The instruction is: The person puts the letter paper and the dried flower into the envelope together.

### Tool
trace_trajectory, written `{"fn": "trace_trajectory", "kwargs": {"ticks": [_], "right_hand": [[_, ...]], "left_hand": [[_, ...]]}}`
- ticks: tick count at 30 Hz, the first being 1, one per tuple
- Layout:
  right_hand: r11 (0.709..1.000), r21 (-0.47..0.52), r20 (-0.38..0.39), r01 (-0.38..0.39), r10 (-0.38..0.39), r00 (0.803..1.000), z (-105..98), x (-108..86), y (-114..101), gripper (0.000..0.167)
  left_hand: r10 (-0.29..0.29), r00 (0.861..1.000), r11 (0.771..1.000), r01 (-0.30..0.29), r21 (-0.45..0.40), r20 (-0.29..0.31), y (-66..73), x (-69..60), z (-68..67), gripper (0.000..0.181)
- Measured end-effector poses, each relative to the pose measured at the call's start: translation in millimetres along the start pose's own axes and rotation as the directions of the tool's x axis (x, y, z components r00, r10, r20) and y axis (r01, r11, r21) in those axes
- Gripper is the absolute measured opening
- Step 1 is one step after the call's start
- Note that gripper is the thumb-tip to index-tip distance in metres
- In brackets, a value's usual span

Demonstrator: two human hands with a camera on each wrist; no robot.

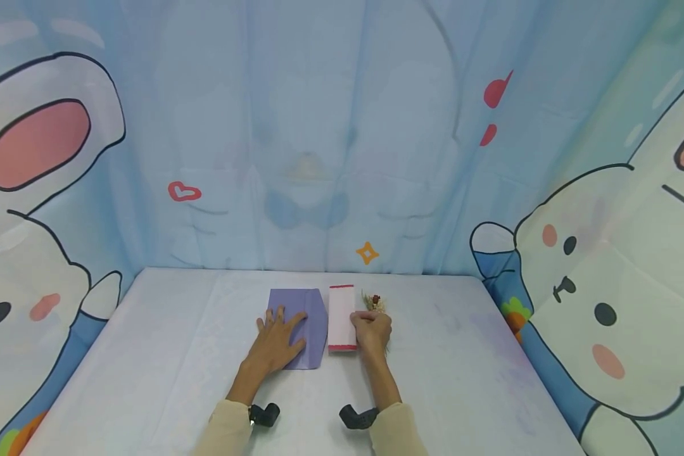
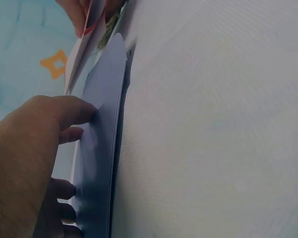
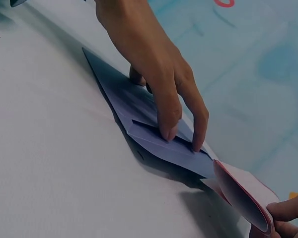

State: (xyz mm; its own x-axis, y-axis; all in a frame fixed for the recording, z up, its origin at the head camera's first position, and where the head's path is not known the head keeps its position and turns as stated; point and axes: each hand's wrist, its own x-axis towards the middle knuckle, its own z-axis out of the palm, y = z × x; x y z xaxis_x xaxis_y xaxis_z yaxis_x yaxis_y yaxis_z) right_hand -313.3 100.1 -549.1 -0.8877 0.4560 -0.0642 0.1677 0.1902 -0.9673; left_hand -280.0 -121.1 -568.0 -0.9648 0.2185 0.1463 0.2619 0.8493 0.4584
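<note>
A purple envelope lies on the table, its flap side toward the right. My left hand rests on it with fingers spread, fingertips touching the paper. Just right of the envelope is a folded white card with red edges. My right hand pinches the card's right edge between thumb and fingers. In the right wrist view the card stands bowed, its layers apart. A small bunch of dried flowers lies by the right hand, which partly covers it.
A white cloth covers the table. Behind it hangs a light blue curtain printed with white cartoon rabbits. Dark devices are strapped at both wrists, near the cream sleeves.
</note>
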Motion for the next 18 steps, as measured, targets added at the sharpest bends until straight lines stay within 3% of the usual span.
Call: {"fn": "trace_trajectory", "kwargs": {"ticks": [4, 12, 18], "right_hand": [[1.000, 0.006, 0.013, 0.024, -0.024, 1.000, 4.4, -4.7, -0.2, 0.011], [0.996, -0.077, 0.014, 0.033, -0.032, 0.999, 17.0, -8.5, 3.5, 0.010], [0.996, -0.070, 0.004, 0.057, -0.057, 0.998, 27.5, -11.8, 7.0, 0.008]], "left_hand": [[0.001, 1.000, 1.000, -0.001, 0.004, 0.000, -0.1, -0.2, -0.3, 0.059], [-0.004, 1.000, 1.000, 0.004, 0.017, 0.003, -2.5, 0.4, 1.3, 0.060], [-0.021, 1.000, 1.000, 0.021, 0.018, 0.015, -3.1, 1.6, 1.6, 0.061]]}}
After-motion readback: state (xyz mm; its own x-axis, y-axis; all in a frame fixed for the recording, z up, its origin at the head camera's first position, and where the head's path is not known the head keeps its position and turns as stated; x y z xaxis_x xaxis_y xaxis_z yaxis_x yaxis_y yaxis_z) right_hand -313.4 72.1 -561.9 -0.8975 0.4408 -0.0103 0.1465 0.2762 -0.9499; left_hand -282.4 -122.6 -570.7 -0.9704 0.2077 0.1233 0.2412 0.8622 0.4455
